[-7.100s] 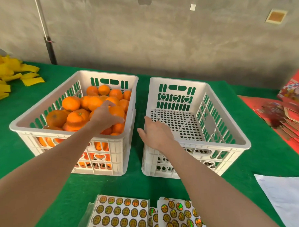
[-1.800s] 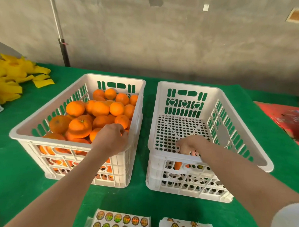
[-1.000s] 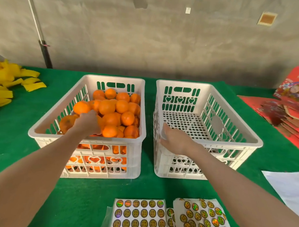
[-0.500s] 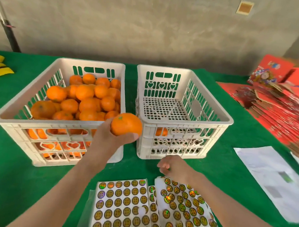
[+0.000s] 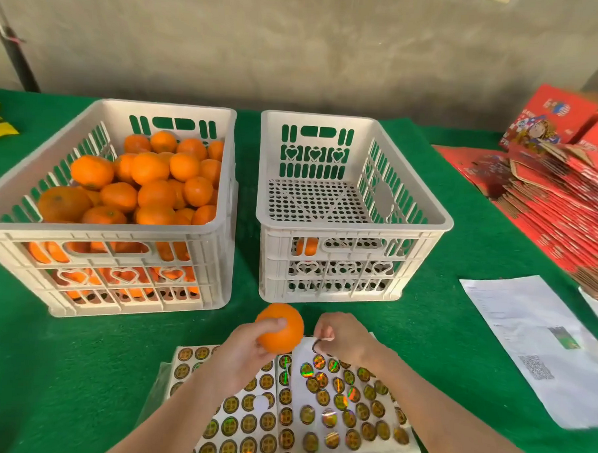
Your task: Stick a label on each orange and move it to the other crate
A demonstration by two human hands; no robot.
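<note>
Table (image 5: 61, 370) w/ green felt, full crate (image 5: 102, 229) on it, concrete wall (image 5: 298, 44)

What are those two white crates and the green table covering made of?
The left crate and right crate look like moulded plastic, matte off-white: thin slotted walls, heart cut-outs. The table covering looks like felt, matte and fuzzy; uncertain.

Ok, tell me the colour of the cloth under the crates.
The cloth is green; head view shows it best.
</note>
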